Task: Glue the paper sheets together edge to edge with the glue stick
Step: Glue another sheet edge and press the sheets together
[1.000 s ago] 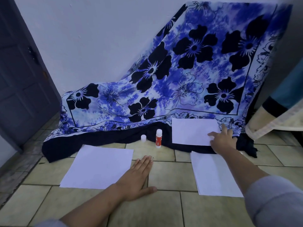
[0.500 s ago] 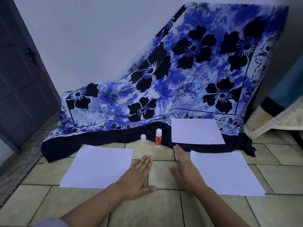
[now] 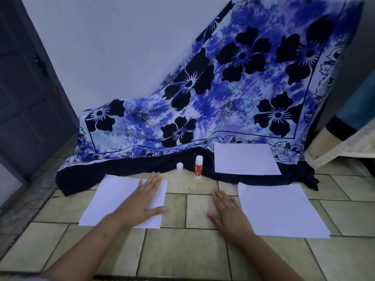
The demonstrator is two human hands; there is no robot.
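Your left hand (image 3: pixel 142 201) has shifted since half a second ago. It lay on bare tile then, and now it rests flat, fingers straight and together, on the left paper sheet (image 3: pixel 109 199), nearer you than the glue stick (image 3: pixel 198 167) and to its left. Your right hand (image 3: pixel 229 213) stays flat on the tiled floor (image 3: pixel 182 250), fingers straight, nearer you than the glue stick and slightly right of it, just beside the right paper sheet (image 3: pixel 284 211).

The glue stick stands upright at the edge of the flowered cloth (image 3: pixel 223 98), with a small white cap (image 3: pixel 179 166) just to its left. A third sheet (image 3: pixel 245 159) lies on the cloth just right of it. Only bare tile lies between your hands and the glue stick.
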